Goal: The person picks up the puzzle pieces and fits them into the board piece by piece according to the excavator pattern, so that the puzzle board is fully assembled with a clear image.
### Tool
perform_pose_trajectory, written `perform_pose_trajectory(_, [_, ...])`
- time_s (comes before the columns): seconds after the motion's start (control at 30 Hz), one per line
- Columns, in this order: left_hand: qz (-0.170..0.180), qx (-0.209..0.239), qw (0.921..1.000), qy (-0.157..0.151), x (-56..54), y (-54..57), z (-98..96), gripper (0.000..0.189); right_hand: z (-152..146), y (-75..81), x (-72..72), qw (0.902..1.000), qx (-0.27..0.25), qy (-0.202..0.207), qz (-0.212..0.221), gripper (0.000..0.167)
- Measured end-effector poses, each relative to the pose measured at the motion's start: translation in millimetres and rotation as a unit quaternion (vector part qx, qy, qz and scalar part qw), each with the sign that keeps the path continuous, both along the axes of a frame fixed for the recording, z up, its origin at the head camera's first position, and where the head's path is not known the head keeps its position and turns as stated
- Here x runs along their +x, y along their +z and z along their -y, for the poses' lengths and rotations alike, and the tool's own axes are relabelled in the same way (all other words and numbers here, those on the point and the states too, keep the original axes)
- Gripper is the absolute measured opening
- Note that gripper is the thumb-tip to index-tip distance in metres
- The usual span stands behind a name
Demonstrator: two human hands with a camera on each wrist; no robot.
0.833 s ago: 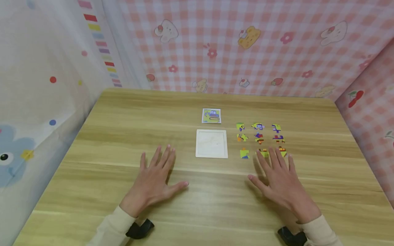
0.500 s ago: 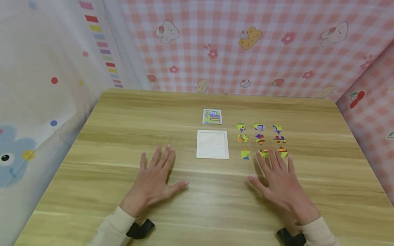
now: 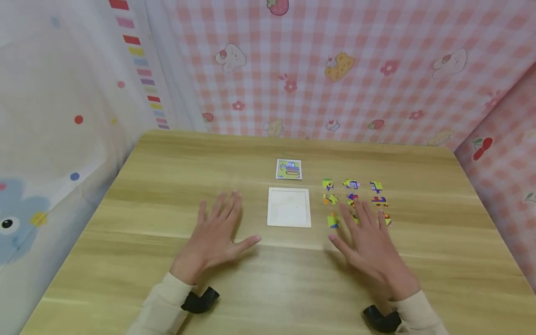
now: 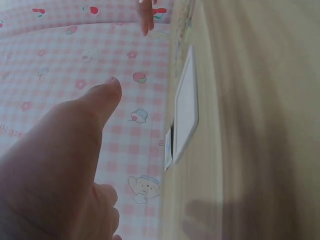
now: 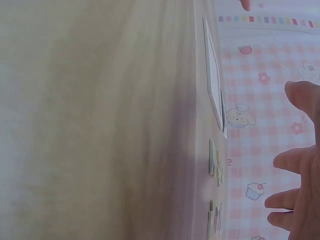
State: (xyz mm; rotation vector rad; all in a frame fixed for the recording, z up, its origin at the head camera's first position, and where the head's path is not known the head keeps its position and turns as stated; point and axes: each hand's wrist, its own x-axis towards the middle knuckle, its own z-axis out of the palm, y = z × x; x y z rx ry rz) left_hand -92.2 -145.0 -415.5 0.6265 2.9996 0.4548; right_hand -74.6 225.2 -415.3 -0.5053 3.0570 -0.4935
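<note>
My left hand hovers over the table, fingers spread, left of a shallow white square tray. It holds nothing. My right hand, also with spread fingers and holding nothing, is to the tray's right. Its fingertips overlap the front jigsaw pieces in the head view and partly hide them. Those pieces lie apart in rows: a green one with a blue corner at front left, a purple and red one at the right. Behind the tray lies a small picture card showing a digger-like vehicle.
The wooden table ends at the back against a pink checked cloth. A pale cloth with coloured dots hangs at the left. Each wrist carries a black strap mount beside a cream sleeve.
Both hands have lifted and moved slightly inward, the right hand more so, now covering more of the front pieces. The head view has tilted up a little. Tray, card and pieces stay put.
</note>
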Motion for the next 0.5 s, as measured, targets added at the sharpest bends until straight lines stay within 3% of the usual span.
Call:
perform_pose_trajectory(0.13, [0.016,0.010,0.9997,-0.016,-13.6,-4.5,-9.5,0.106,0.4,-2.4,-11.4,0.9998,-0.014,-0.011,0.001,0.081])
perform_pose_trajectory(0.5, [0.030,0.004,0.9987,-0.041,-47.3,-11.2,-30.0,0.105,13.9,5.7,-60.1,0.9984,-0.054,-0.015,-0.010,0.077])
